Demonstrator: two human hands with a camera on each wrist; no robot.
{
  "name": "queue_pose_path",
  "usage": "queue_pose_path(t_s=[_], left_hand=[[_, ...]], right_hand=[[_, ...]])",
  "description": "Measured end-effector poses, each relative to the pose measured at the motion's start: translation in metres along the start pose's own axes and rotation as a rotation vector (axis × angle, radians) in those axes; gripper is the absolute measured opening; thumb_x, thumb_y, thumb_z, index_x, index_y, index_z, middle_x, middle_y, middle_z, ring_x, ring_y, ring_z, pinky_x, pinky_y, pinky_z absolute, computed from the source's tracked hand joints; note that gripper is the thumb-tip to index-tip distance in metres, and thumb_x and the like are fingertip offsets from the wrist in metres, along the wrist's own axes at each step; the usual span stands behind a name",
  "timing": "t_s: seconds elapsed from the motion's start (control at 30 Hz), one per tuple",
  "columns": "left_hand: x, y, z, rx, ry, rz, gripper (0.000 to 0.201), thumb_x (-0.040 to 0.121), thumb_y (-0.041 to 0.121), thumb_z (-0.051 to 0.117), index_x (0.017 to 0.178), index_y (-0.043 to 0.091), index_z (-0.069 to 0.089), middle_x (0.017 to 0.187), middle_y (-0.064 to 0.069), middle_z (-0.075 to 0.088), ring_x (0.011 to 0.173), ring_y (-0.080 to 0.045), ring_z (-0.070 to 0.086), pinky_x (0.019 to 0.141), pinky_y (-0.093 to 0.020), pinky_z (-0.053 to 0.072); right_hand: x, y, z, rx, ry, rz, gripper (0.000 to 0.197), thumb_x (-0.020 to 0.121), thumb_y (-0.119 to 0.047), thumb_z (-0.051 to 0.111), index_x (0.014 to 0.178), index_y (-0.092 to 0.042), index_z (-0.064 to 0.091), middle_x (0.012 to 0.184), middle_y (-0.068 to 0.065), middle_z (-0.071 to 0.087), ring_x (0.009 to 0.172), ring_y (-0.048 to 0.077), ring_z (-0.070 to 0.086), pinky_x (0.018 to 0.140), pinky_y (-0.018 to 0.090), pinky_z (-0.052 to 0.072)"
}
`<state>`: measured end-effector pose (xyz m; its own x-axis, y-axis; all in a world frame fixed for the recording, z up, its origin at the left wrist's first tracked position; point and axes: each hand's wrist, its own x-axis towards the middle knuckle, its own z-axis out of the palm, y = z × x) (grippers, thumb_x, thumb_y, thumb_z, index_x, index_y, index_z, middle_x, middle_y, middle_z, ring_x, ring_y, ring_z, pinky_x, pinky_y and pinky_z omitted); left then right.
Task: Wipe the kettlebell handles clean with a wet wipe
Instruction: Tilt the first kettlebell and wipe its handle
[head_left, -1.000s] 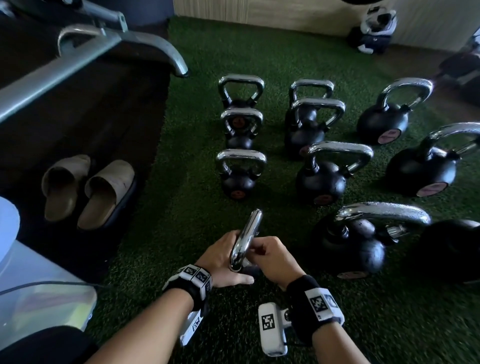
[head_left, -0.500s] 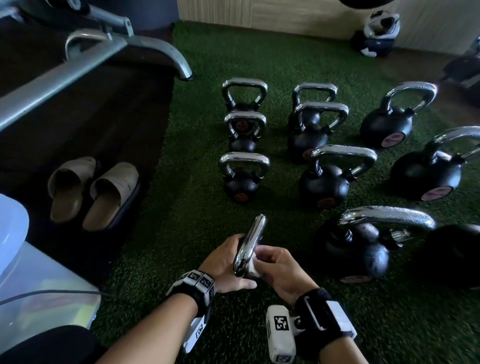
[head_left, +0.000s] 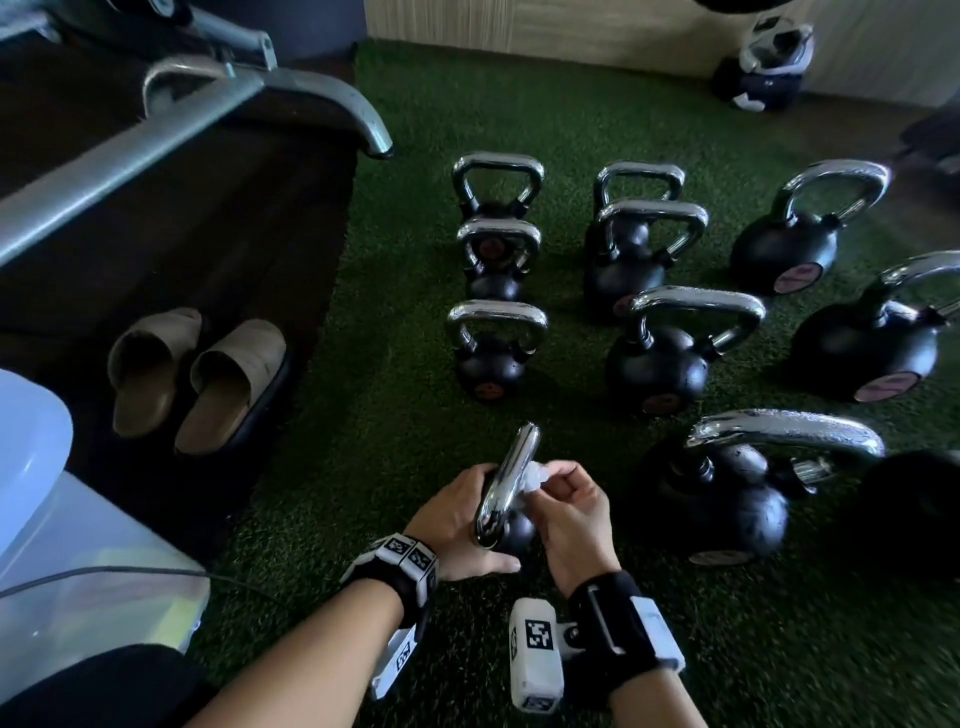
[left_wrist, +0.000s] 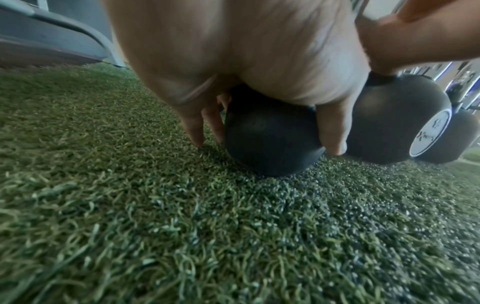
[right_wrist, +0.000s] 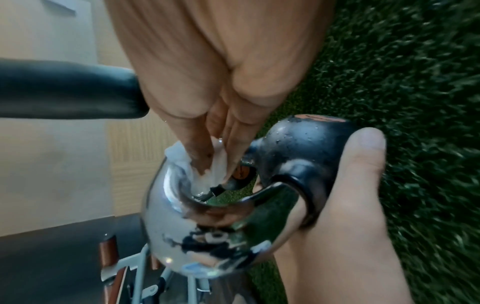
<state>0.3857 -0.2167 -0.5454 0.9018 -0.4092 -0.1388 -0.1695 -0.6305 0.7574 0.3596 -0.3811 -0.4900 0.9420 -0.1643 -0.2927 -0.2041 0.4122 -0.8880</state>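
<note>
A small black kettlebell (head_left: 511, 535) with a chrome handle (head_left: 506, 483) sits on the turf at the near centre. My left hand (head_left: 457, 525) grips its black ball (left_wrist: 270, 142) from the left, thumb on the near side. My right hand (head_left: 566, 514) pinches a crumpled white wet wipe (head_left: 532, 475) and presses it on the inside of the handle (right_wrist: 176, 201). In the right wrist view the wipe (right_wrist: 207, 164) lies between my fingertips and the chrome, and the left thumb (right_wrist: 358, 164) wraps the ball (right_wrist: 306, 148).
Several more kettlebells stand on the turf beyond, the nearest a small one (head_left: 491, 364) and a large one (head_left: 727, 499) at the right. A pair of beige slippers (head_left: 197, 374) lies on the dark mat at the left. A grey machine rail (head_left: 156, 135) runs at upper left.
My right hand has slid up along the handle, and the white wipe now shows at its fingertips. The left hand keeps its hold on the ball.
</note>
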Motion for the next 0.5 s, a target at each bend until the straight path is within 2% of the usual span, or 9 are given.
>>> queue_pose_path(t_s=[0.1, 0.17, 0.27, 0.37, 0.5], left_hand=[[-0.001, -0.002, 0.001, -0.002, 0.001, 0.011, 0.115, 0.05, 0.06, 0.087, 0.15, 0.046, 0.032, 0.145, 0.023, 0.041, 0.134, 0.0, 0.046, 0.114, -0.034, 0.043], [-0.002, -0.001, 0.0, -0.006, -0.003, 0.032, 0.11, 0.053, 0.057, 0.088, 0.148, 0.049, 0.033, 0.145, 0.025, 0.039, 0.133, 0.002, 0.045, 0.113, -0.029, 0.042], [-0.006, 0.002, 0.001, -0.032, 0.024, 0.016, 0.108, 0.053, 0.053, 0.089, 0.146, 0.048, 0.034, 0.142, 0.022, 0.042, 0.126, -0.001, 0.052, 0.107, -0.031, 0.048], [-0.008, 0.003, 0.003, -0.032, 0.038, -0.022, 0.112, 0.052, 0.055, 0.089, 0.147, 0.039, 0.031, 0.143, 0.015, 0.044, 0.124, -0.007, 0.055, 0.106, -0.035, 0.049], [-0.007, 0.001, 0.005, -0.02, 0.067, 0.003, 0.111, 0.052, 0.056, 0.088, 0.147, 0.039, 0.033, 0.144, 0.016, 0.042, 0.131, -0.006, 0.049, 0.112, -0.037, 0.045]], right_hand=[[0.004, -0.005, 0.006, -0.191, 0.079, -0.103, 0.025, 0.079, 0.015, 0.076, 0.084, -0.006, 0.063, 0.078, 0.005, 0.075, 0.072, 0.015, 0.069, 0.067, 0.029, 0.057], [-0.002, -0.007, 0.01, -0.282, 0.097, -0.128, 0.026, 0.076, 0.018, 0.076, 0.08, -0.006, 0.064, 0.075, 0.003, 0.074, 0.07, 0.013, 0.07, 0.065, 0.027, 0.058], [-0.002, -0.006, 0.015, -0.38, 0.194, -0.154, 0.022, 0.075, 0.013, 0.078, 0.079, -0.006, 0.068, 0.074, 0.006, 0.075, 0.067, 0.014, 0.071, 0.064, 0.031, 0.06], [0.01, -0.01, 0.017, -0.451, 0.306, -0.218, 0.018, 0.077, -0.002, 0.082, 0.075, -0.016, 0.07, 0.072, 0.005, 0.076, 0.066, 0.016, 0.072, 0.064, 0.037, 0.062], [0.017, -0.016, 0.019, -0.624, 0.389, -0.232, 0.018, 0.08, -0.018, 0.083, 0.071, -0.021, 0.068, 0.068, -0.004, 0.071, 0.063, 0.009, 0.067, 0.061, 0.021, 0.052]])
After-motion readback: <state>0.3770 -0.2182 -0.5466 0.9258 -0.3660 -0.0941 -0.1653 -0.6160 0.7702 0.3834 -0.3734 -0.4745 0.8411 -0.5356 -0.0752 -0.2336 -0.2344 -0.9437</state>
